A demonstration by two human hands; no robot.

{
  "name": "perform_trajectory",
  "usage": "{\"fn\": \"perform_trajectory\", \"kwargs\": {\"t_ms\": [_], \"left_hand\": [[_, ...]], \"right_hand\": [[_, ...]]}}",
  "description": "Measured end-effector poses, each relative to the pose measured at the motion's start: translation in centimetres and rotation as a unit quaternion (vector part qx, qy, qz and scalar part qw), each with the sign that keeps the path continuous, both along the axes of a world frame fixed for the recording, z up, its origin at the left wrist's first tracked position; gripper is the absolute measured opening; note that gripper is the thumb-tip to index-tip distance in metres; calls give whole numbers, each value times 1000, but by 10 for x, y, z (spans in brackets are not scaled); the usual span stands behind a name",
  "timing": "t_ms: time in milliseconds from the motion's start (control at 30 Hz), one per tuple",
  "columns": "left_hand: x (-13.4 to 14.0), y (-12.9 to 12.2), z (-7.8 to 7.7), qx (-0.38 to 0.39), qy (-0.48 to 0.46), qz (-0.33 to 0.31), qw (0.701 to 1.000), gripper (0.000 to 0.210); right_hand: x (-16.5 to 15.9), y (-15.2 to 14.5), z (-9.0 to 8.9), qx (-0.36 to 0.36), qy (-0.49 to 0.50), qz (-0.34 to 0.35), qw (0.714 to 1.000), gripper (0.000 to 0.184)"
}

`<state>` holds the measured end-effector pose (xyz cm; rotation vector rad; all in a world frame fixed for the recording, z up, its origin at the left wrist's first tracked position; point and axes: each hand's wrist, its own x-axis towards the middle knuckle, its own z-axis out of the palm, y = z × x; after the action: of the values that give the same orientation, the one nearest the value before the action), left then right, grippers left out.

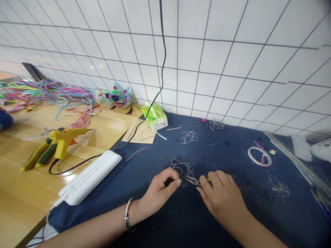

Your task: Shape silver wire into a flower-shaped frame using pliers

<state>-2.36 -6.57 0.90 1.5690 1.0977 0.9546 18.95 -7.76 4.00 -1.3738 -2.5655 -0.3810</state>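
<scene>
My left hand (159,191), with a silver bangle at the wrist, pinches thumb and forefinger together on what looks like a thin wire, its end too fine to see clearly. Close by on the right, my right hand (219,191) is wrapped round needle-nose pliers (192,180) with yellow on the handle. The plier tips point left, almost at my left fingertips. Behind both hands a loose tangle of thin wire loops (190,167) lies on the dark blue cloth (155,224). A second wire tangle (189,137) is farther back.
A white power strip (89,177) and a yellow glue gun (64,139) lie left, near yellow-green-handled pliers (38,155). Behind stand a green tissue pack (155,117) and colourful fuzzy stems (51,91). A white ring (269,162) and wire clippings (280,187) lie right. A black cable hangs down the tiled wall.
</scene>
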Motion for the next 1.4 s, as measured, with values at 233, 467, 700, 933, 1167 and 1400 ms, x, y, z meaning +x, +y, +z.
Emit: {"fn": "perform_trajectory", "kwargs": {"t_ms": [233, 467, 700, 933, 1167, 1400], "left_hand": [[2, -2, -1, 36, 6, -14, 999, 10], [2, -2, 0, 69, 38, -26, 997, 9], [2, -2, -1, 118, 62, -38, 990, 9], [1, -2, -1, 134, 80, -48, 987, 9], [0, -2, -1, 136, 92, -58, 985, 10], [0, -2, -2, 140, 92, -60, 984, 11]], "right_hand": [[1, 2, 0, 12, -19, 2, 1000, 19], [2, 4, 0, 19, -17, 7, 1000, 17], [3, 5, -3, 16, -17, 7, 1000, 15], [4, 7, -5, -1, -17, 11, 1000, 15], [4, 9, -9, 6, 4, 24, 1000, 14], [6, 11, -11, -12, 5, 28, 1000, 14]]}}
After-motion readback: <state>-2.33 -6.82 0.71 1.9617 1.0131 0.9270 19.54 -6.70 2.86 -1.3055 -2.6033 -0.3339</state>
